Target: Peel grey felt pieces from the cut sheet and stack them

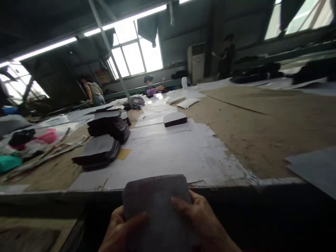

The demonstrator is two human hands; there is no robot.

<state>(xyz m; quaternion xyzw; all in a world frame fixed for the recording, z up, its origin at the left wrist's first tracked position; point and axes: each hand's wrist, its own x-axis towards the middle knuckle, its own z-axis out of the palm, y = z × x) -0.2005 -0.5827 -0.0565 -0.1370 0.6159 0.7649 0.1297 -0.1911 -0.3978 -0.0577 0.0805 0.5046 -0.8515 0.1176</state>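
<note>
Both hands grip a grey fabric-like panel [157, 206] with rounded upper corners, held in front of the table's near edge. My left hand [122, 227] is closed on its left side, thumb lying over the face. On the right side my right hand [201, 218] is closed too, its thumb pressed on the face. Whether the panel is one piece or a stack cannot be told. Ahead on the table lies a small stack of similar grey-topped, dark-edged pieces [175, 119]. Taller stacks [98, 148] of such pieces stand at the left.
White paper sheets [168, 154] cover the table's middle, with brown board [262, 133] to the right. Bags and cords [44, 140] clutter the left. A pole [110, 49] rises beyond the stacks. Several people [151, 87] are at the far side, near a standing air conditioner [196, 63].
</note>
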